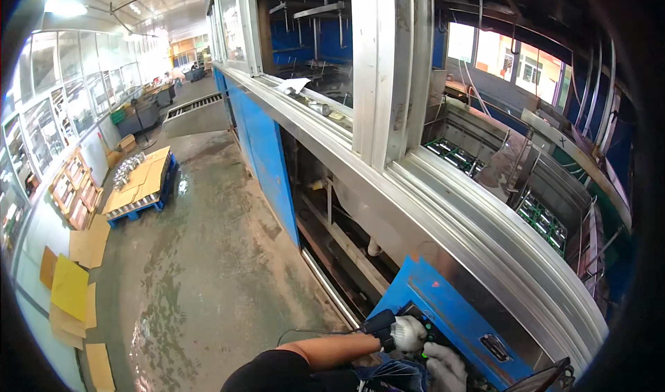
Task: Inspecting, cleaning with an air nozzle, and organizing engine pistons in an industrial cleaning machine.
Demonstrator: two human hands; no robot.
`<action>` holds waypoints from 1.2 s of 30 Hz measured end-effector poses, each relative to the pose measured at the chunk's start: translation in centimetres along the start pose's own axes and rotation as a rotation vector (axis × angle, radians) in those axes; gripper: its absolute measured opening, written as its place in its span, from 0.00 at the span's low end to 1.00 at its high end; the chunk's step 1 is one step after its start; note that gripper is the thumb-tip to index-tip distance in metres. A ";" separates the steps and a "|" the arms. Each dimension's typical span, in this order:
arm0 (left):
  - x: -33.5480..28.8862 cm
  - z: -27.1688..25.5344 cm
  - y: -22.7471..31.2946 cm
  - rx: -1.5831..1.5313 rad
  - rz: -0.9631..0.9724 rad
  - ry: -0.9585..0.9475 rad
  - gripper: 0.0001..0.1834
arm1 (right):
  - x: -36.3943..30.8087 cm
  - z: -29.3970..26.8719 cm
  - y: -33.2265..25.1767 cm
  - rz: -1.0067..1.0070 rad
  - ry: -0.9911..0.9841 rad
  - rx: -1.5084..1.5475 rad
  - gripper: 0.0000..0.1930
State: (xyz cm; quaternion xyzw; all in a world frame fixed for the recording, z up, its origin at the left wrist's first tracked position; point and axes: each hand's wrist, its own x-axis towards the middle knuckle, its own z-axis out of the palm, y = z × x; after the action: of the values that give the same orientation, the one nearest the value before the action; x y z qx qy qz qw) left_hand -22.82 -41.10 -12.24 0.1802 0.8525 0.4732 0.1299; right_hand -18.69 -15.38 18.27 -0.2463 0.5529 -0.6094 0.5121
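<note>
Both my hands wear white gloves and are close together at the lower right, beside a blue metal panel [450,302]. My left hand [409,333], with a black band at its wrist, is closed, its fingers curled in toward the dark recess by the panel. Just nearer to me, my right hand [445,366] is curled too. Small green spots [424,355] show between the two gloves. What the fingers hold, if anything, is hidden. A dark rectangular plate [495,347] is fixed on the blue panel to the right.
A metal sill [478,219] with window frames runs along the machine. Inside it sit green racks of shiny parts [540,220]. To the left are wet floor [201,274], a blue pallet [142,210] with cardboard and metal parts, and cardboard sheets [69,291] by the wall.
</note>
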 end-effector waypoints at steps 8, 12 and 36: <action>-2.1 -1.4 14.0 0.369 -0.235 0.316 0.10 | 1.6 -1.6 1.8 -0.296 0.050 -0.258 0.17; 0.8 1.7 5.3 0.161 -0.280 0.374 0.09 | 2.0 -0.4 1.8 -0.317 -0.003 -0.171 0.18; -3.6 -4.3 20.0 0.162 -0.423 0.182 0.14 | 2.6 -1.1 2.1 -0.159 0.142 0.117 0.18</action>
State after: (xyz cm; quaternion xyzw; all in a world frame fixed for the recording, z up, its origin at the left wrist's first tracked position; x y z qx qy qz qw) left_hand -17.53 -36.14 7.26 -0.0357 0.9146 0.3799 0.1340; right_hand -19.84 -16.94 15.33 -0.2150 0.5301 -0.6953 0.4352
